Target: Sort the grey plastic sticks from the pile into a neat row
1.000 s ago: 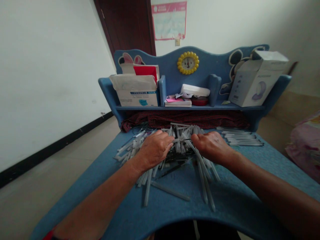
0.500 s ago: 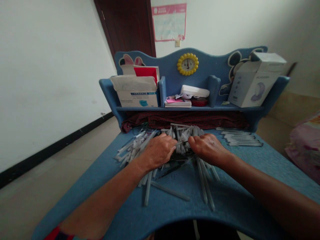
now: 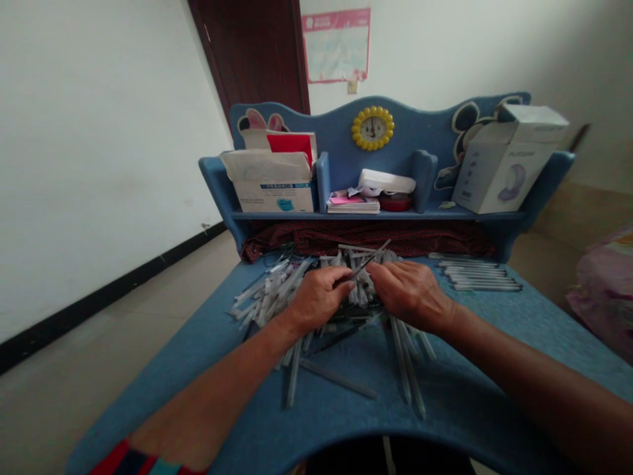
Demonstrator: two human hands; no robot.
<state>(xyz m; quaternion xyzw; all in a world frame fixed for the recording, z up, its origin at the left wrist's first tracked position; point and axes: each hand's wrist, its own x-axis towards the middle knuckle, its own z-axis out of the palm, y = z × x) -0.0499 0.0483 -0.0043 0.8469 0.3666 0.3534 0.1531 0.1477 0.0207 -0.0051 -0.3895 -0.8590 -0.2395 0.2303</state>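
A loose pile of thin grey-white plastic tubes with some dark thin rods among them lies on the blue desk. My left hand rests on the pile with fingers curled, pinching a thin dark rod that slants up to the right. My right hand lies knuckles up just right of it, fingers bent down into the pile; what they hold is hidden. The two hands nearly touch.
A neat row of tubes lies at the right back of the desk. The blue shelf behind holds a mask box, papers, a white carton and a yellow clock. Dark red cloth lies under the shelf.
Both hands have drawn closer together over the pile. The left hand has lifted a thin dark rod, which now sticks up to the right.
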